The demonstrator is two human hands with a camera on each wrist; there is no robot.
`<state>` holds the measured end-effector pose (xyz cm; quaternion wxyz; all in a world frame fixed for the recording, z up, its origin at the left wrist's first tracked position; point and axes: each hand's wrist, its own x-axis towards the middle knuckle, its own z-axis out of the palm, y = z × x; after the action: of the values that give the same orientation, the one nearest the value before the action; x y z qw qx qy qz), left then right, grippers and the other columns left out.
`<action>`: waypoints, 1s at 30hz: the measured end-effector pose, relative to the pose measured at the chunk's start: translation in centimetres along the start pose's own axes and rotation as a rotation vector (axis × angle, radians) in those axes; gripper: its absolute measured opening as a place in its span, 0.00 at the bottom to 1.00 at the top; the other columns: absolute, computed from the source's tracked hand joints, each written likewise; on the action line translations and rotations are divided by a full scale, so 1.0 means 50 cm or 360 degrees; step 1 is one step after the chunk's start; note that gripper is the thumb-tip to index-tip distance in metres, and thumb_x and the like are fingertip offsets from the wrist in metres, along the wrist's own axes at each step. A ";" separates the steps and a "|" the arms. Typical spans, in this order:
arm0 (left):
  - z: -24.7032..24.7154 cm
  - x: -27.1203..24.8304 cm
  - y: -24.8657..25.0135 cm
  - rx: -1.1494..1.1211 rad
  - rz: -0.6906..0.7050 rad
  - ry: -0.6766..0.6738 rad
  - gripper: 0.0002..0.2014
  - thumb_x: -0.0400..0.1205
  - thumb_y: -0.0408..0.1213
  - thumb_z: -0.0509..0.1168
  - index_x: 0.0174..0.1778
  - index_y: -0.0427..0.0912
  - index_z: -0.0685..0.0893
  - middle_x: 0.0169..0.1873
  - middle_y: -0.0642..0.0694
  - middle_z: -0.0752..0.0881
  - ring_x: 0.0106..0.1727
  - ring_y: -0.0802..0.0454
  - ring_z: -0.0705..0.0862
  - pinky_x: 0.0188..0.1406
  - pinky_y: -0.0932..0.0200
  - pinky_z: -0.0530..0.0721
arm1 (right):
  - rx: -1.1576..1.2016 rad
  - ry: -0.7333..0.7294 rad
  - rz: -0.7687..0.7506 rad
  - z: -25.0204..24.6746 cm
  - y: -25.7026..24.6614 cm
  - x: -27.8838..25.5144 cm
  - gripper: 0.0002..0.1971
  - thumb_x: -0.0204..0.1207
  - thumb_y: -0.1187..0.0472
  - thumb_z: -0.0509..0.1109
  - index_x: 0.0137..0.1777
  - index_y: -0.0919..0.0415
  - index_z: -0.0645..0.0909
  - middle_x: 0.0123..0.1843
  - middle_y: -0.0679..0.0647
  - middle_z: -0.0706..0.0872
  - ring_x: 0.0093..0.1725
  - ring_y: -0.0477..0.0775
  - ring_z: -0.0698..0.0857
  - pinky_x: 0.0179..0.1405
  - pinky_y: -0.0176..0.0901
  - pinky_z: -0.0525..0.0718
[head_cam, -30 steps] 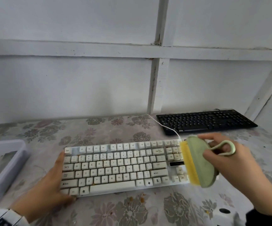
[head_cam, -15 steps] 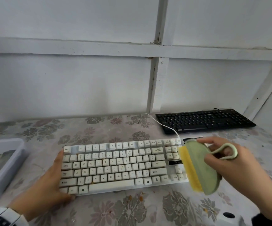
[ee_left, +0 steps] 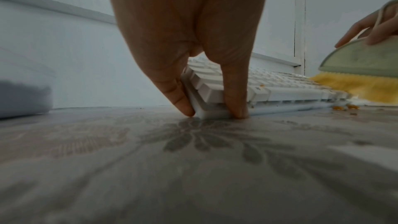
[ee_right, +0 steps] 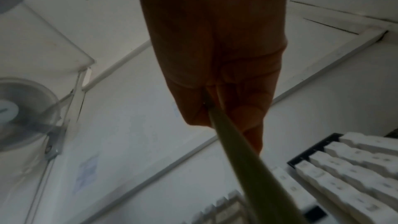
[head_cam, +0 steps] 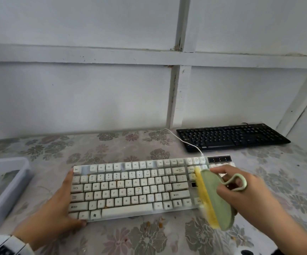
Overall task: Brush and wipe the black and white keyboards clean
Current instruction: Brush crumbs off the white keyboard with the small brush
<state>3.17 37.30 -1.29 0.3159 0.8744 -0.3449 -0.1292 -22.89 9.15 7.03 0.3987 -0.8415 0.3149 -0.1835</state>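
The light, rigid white keyboard likely slid easily, so the left hand braced its end open-fingered while the right hand kept a closed grip on the soft-bristled green brush.

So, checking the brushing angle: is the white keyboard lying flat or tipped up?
Flat. The white keyboard rests on the tablecloth along its front edge; the left hand only braces its end.

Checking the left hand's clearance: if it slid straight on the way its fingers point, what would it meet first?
The left hand already touches the white keyboard's left end, so it would push that.
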 end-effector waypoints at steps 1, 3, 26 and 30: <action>0.000 0.000 -0.001 -0.0012 -0.0008 -0.0016 0.66 0.60 0.34 0.80 0.46 0.94 0.28 0.60 0.65 0.66 0.57 0.66 0.73 0.49 0.73 0.72 | 0.0022 0.0017 -0.0013 -0.006 -0.008 0.000 0.20 0.72 0.69 0.68 0.43 0.37 0.83 0.33 0.63 0.83 0.22 0.48 0.67 0.20 0.38 0.66; 0.000 0.001 -0.003 -0.0021 -0.0021 -0.0032 0.65 0.60 0.35 0.80 0.52 0.91 0.29 0.59 0.66 0.68 0.55 0.68 0.75 0.45 0.76 0.73 | 0.0051 0.0128 -0.0087 -0.018 -0.022 0.006 0.21 0.71 0.70 0.68 0.42 0.36 0.84 0.32 0.58 0.84 0.22 0.53 0.69 0.20 0.41 0.68; 0.005 0.006 -0.031 -0.0037 -0.0087 -0.0091 0.67 0.48 0.49 0.76 0.70 0.76 0.31 0.70 0.54 0.71 0.64 0.57 0.78 0.62 0.60 0.78 | -0.0038 0.0174 -0.0121 0.010 0.002 0.016 0.19 0.73 0.69 0.68 0.49 0.39 0.83 0.33 0.55 0.87 0.23 0.46 0.73 0.21 0.37 0.70; 0.006 0.003 -0.026 -0.0006 -0.0127 -0.0110 0.69 0.49 0.52 0.75 0.76 0.65 0.30 0.74 0.52 0.67 0.68 0.56 0.74 0.67 0.58 0.74 | 0.0009 0.0045 -0.0009 -0.002 0.006 -0.021 0.22 0.70 0.71 0.70 0.39 0.36 0.85 0.32 0.56 0.85 0.22 0.45 0.69 0.20 0.33 0.66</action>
<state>3.83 37.79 -2.34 0.3001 0.8818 -0.3203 -0.1725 -23.84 9.67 6.79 0.3961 -0.8386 0.3177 -0.1974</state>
